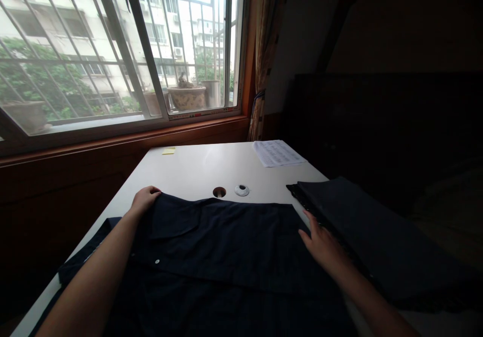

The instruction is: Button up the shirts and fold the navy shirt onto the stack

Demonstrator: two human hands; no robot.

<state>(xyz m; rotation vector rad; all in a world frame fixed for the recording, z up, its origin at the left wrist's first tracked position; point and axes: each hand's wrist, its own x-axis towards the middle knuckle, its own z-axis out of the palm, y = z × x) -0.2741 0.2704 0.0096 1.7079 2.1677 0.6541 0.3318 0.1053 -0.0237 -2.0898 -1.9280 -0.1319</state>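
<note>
A navy shirt (226, 246) with small white buttons lies spread over the white table, a flap of its cloth folded near the far left corner. My left hand (145, 199) is closed on that corner, fingertips pinching the fabric. Over at the shirt's right edge, my right hand (320, 242) lies with thumb and fingers apart, close to the cloth and not gripping it. Beyond my right hand is a dark cloth (362, 226) with a black, uneven edge. Part of the shirt is hidden under my left forearm.
The white table (196, 168) has a round cable hole (219, 192), and a white round cap (242, 190) sits beside it. Printed sheets (279, 153) lie at the far right corner, a yellow sticky note (168, 151) at the far left. A barred window stands behind.
</note>
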